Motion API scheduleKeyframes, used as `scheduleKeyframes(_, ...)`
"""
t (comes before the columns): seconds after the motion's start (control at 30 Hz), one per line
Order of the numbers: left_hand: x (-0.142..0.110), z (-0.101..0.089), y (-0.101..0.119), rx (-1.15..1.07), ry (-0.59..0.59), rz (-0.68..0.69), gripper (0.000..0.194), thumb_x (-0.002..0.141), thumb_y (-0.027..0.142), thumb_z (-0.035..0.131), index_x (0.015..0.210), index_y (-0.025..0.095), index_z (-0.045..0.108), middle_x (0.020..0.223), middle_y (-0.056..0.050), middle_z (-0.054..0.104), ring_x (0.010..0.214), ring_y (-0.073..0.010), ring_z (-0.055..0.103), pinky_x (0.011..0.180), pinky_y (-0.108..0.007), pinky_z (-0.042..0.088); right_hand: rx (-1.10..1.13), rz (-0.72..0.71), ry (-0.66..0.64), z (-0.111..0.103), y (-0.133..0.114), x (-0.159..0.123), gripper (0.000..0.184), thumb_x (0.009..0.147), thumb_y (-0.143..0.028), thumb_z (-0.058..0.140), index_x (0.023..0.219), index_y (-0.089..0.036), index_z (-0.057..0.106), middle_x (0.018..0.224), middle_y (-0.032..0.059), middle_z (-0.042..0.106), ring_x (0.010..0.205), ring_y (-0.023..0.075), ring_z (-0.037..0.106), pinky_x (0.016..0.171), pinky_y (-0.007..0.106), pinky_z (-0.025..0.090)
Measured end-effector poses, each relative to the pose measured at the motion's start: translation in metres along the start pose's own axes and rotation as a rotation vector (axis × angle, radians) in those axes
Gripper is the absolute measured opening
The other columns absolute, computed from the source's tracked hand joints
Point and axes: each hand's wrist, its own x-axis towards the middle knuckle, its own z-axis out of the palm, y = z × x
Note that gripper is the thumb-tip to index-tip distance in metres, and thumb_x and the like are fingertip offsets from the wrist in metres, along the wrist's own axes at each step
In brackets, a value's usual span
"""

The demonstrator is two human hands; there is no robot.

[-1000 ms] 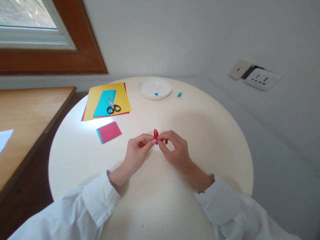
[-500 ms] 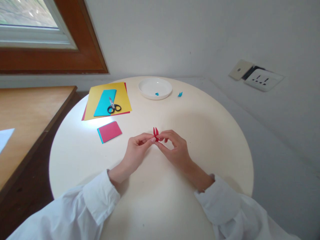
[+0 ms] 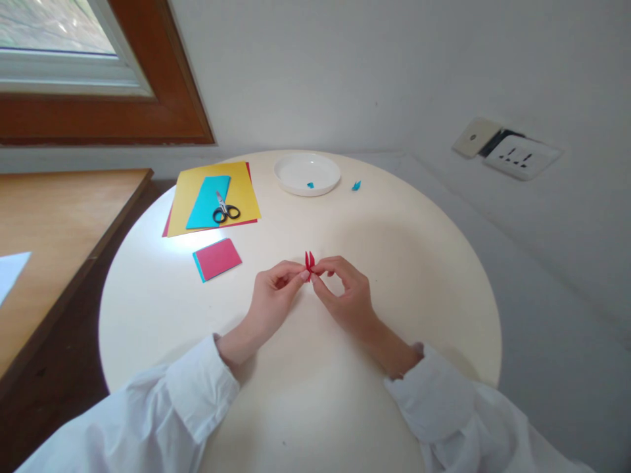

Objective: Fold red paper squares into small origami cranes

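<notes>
Head view shows left hand [image 3: 273, 295] and right hand [image 3: 351, 293] pinching red folded paper [image 3: 311, 261], its base partly hidden.

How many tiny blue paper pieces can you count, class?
2: one piece in the white plate, another piece on the table to the plate's right.

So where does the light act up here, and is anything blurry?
In the head view, glare whitens the round table near the yellow paper; a soft shadow lies beyond the right hand; the outdoors through the window looks smeared; the folded red paper shows little detail.
</notes>
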Motion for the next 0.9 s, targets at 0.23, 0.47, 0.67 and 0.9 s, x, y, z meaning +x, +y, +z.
scheduleKeyframes(0.23, -0.001, 0.002, 0.001, 0.055, 0.055, 0.003, 0.011, 0.072, 0.024, 0.064, 0.069, 0.015, 0.069, 0.074, -0.005, 0.069, 0.070, -0.0160, 0.059, 0.066, -0.026, 0.045, -0.021, -0.004, 0.022, 0.004, 0.000, 0.000, 0.009, 0.078, -0.012, 0.055, 0.077, -0.020, 0.059, 0.076, 0.0023, 0.066, 0.072, 0.0139, 0.061, 0.066, 0.029, 0.049)
scheduleKeyframes(0.47, -0.002, 0.004, 0.004, 0.034, 0.035, 0.005, 0.010, 0.073, 0.022, 0.063, 0.068, 0.015, 0.068, 0.071, -0.004, 0.067, 0.067, -0.0142, 0.058, 0.063, -0.024, 0.043, 0.033, 0.101, 0.035, 0.005, 0.000, 0.000, 0.009, 0.073, -0.011, 0.056, 0.072, -0.020, 0.058, 0.072, 0.0008, 0.063, 0.066, 0.0136, 0.058, 0.064, 0.029, 0.049)
scheduleKeyframes(0.67, 0.000, 0.003, 0.000, -0.055, 0.031, -0.001, 0.009, 0.070, 0.023, 0.067, 0.068, 0.015, 0.069, 0.080, -0.005, 0.070, 0.072, -0.0151, 0.059, 0.067, -0.025, 0.045, 0.207, 0.230, 0.017, 0.003, 0.002, -0.001, 0.005, 0.071, -0.014, 0.059, 0.073, -0.019, 0.060, 0.073, 0.0019, 0.064, 0.070, 0.0147, 0.059, 0.068, 0.030, 0.049)
scheduleKeyframes(0.9, 0.001, -0.001, -0.009, -0.148, -0.024, -0.086, 0.011, 0.069, 0.027, 0.070, 0.069, 0.016, 0.070, 0.067, -0.001, 0.067, 0.062, -0.0114, 0.055, 0.062, -0.024, 0.043, 0.280, 0.331, -0.001, 0.000, 0.000, 0.002, 0.003, 0.069, -0.017, 0.060, 0.071, -0.019, 0.062, 0.070, 0.0020, 0.065, 0.066, 0.0140, 0.058, 0.063, 0.028, 0.047)
